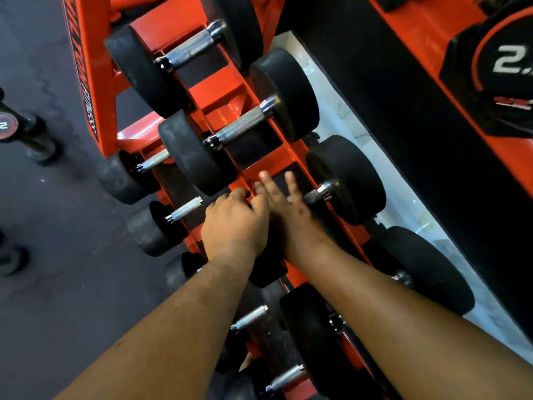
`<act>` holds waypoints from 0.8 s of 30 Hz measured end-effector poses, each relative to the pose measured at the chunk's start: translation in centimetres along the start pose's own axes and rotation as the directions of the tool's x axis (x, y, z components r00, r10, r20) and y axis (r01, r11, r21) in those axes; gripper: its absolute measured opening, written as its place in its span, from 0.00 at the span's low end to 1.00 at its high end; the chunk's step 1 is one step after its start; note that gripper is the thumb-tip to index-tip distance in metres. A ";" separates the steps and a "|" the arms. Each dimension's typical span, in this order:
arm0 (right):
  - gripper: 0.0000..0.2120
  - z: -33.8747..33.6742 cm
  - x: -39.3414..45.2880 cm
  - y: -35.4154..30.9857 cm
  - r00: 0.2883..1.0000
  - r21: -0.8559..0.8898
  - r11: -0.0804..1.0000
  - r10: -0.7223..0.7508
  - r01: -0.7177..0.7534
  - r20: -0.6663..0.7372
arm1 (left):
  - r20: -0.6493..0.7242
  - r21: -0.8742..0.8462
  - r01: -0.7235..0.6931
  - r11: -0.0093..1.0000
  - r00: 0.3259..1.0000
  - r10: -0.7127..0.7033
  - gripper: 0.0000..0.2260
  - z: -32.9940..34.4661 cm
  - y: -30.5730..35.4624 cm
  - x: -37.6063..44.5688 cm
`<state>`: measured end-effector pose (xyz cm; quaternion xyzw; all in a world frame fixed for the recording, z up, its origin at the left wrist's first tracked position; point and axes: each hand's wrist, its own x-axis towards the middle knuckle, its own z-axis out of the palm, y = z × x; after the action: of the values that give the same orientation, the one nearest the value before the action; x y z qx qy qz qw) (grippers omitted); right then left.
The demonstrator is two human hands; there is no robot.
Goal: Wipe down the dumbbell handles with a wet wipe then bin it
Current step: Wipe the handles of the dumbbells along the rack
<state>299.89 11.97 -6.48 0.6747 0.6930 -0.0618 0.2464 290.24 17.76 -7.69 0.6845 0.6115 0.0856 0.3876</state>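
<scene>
Black dumbbells with knurled steel handles lie in rows on an orange rack. My left hand grips the near head of one upper-row dumbbell, fingers curled over its top edge. My right hand lies over that dumbbell's handle with its fingers straight and motion-blurred. Only the handle's far end shows, beside the far head. Two more upper-row dumbbells have bare handles. No wet wipe or bin is in view.
A lower row of dumbbells with smooth handles runs along the rack's left side. More dumbbells stand on the dark floor at left. A second orange rack at right holds a dumbbell marked 2. A white strip separates the racks.
</scene>
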 end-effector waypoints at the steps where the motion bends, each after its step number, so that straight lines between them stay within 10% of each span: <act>1: 0.27 -1.0 0.4 0.3 0.998 0.086 0.996 -0.004 0.000 0.057 | -0.002 -0.001 -0.004 1.000 1.000 0.004 0.17 0.0 0.0 0.0; 5: 0.21 2.6 -1.6 1.4 0.993 0.170 0.984 -0.039 0.059 -0.115 | -0.007 -0.008 0.005 1.000 1.000 -0.005 0.17 0.0 -0.1 0.0; 12: 0.28 3.7 -2.2 -0.2 0.999 0.020 0.999 0.032 -0.031 -0.022 | -0.008 -0.002 0.003 1.000 1.000 -0.003 0.18 0.1 0.0 0.0; 17: 0.27 0.9 1.8 0.9 0.994 0.223 0.974 -0.070 0.049 0.088 | -0.010 -0.018 0.010 1.000 1.000 -0.010 0.16 0.0 -0.1 0.1; 24: 0.22 3.5 -3.0 0.4 0.973 0.104 0.990 0.114 -0.094 -0.201 | -0.020 -0.015 0.001 1.000 1.000 -0.001 0.14 0.1 -0.3 0.1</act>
<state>301.12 7.82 -8.14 0.7238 0.6747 -0.0111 0.1441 290.08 17.77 -7.92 0.6803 0.6150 0.0969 0.3868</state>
